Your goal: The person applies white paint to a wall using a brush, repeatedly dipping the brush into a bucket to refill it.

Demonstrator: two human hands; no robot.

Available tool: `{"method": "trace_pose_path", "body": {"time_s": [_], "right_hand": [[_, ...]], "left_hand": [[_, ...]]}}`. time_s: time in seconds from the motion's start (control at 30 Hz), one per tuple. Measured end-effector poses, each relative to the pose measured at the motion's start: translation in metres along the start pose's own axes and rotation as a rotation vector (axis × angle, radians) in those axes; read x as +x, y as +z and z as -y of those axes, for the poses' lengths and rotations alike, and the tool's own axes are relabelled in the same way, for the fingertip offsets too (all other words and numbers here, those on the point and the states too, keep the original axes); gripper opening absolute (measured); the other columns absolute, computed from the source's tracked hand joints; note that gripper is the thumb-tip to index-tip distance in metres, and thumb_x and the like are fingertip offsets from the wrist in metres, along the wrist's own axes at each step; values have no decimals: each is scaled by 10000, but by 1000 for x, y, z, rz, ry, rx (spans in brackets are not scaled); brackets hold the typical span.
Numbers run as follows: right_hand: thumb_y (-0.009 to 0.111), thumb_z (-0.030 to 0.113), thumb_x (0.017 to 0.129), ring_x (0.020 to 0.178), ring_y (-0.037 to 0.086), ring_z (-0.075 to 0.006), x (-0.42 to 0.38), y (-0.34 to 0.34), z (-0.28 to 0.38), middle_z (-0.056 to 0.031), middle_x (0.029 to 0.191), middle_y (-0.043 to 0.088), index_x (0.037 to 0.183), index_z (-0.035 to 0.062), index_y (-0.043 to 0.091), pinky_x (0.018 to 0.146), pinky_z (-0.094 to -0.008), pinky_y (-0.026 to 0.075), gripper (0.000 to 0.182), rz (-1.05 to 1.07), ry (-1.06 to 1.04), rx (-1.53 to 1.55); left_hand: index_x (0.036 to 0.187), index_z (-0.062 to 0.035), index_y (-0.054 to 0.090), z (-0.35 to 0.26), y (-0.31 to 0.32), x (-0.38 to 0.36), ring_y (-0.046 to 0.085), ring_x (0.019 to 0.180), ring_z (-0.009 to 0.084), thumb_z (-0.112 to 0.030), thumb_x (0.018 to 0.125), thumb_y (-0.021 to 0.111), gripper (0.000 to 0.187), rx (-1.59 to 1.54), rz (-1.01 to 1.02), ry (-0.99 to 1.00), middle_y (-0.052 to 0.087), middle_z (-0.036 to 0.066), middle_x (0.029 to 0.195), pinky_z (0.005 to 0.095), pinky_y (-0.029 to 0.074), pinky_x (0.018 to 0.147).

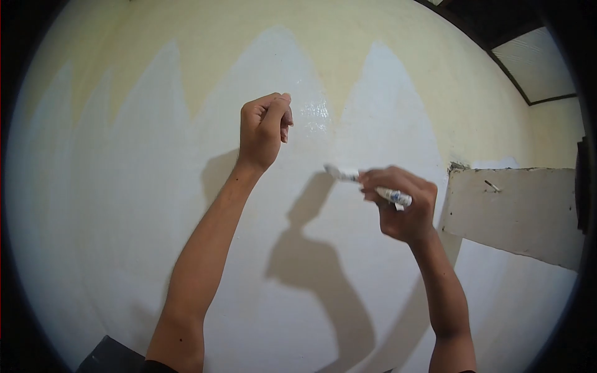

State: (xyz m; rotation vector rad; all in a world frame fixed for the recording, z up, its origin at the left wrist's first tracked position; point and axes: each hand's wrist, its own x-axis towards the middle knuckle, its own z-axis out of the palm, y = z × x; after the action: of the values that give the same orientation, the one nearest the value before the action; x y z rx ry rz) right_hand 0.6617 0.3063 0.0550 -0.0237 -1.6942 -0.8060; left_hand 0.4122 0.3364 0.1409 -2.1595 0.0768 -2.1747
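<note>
My right hand [404, 199] is wrapped round a white-handled paintbrush [396, 198] right of centre, its bristle end pointing left, close to the wall. Raised left of centre, my left hand [266, 124] has its fingers curled in; whether anything small is inside them is hidden. Behind both hands stands the wall [261, 74], white in tall pointed shapes below and pale yellow above. A wet, shiny patch of white paint [316, 115] lies just right of my left hand.
A grey-white board [513, 211] with a nail-like piece [492, 185] juts out at the right. Dark ceiling beams [516, 40] cross the upper right. A dark object [111, 357] sits at the bottom left. Arm shadows fall on the wall.
</note>
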Motion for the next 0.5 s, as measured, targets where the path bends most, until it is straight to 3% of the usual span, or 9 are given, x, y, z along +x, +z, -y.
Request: {"method": "trace_pose_path", "body": {"time_s": [0.07, 0.13, 0.27, 0.33, 0.5], "right_hand": [[734, -105, 785, 829, 768, -259, 21, 6, 0, -138, 913, 767, 922, 7, 722, 711, -331, 618, 177, -62, -53, -8], [720, -116, 787, 852, 767, -253, 35, 22, -15, -135, 949, 767, 934, 7, 716, 716, -325, 619, 192, -103, -137, 23], [737, -106, 760, 841, 759, -252, 16, 53, -23, -120, 955, 761, 918, 19, 691, 699, -346, 606, 206, -9, -18, 51], [755, -92, 741, 831, 755, -267, -2, 55, -6, -114, 934, 755, 896, 20, 684, 685, -351, 599, 204, 76, -78, -16], [747, -120, 704, 839, 761, -263, 4, 53, 36, -124, 896, 750, 859, 19, 679, 699, -327, 599, 219, 60, -49, 128]], "left_hand": [[596, -45, 501, 4, 3, 2, 445, 484, 83, -213, 996, 530, 435, -33, -14, 14, 478, 14, 554, 259, 367, 455], [594, -37, 515, 6, 8, 1, 443, 477, 72, -211, 996, 534, 438, -63, -30, 22, 487, 12, 550, 250, 367, 444], [599, -36, 516, 2, 1, -3, 444, 479, 69, -200, 996, 532, 430, -70, -45, 34, 495, 14, 563, 250, 363, 445], [602, -36, 517, -2, -11, -3, 445, 480, 69, -197, 997, 530, 427, -54, -63, 45, 502, 16, 573, 250, 363, 446], [605, -38, 516, -20, -49, 6, 439, 475, 78, -209, 998, 527, 428, 30, -99, 68, 505, 19, 583, 252, 366, 452]]}}
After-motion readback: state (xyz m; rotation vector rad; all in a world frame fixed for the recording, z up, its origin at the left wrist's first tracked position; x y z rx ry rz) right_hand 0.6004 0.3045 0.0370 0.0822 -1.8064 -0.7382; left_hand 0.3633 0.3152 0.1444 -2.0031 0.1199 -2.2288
